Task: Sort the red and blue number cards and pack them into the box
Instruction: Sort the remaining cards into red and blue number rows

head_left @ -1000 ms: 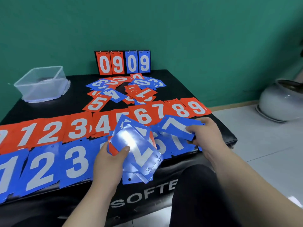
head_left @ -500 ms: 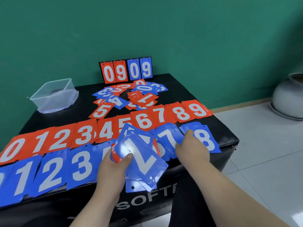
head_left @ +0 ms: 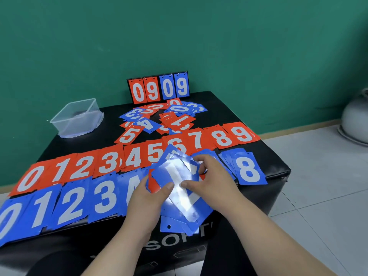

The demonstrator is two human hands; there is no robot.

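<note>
Lower centre of the frame: the left hand (head_left: 146, 198) grips a fanned stack of glossy blue number cards (head_left: 184, 202), thumb across its face. The right hand (head_left: 214, 181) pinches the top card's right edge. The clear plastic box (head_left: 75, 126) sits at upper left.

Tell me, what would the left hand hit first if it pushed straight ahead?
Probably the red number card 6 in the far row, though the left hand, gripping a fan of blue number cards, might pass above it.
</note>
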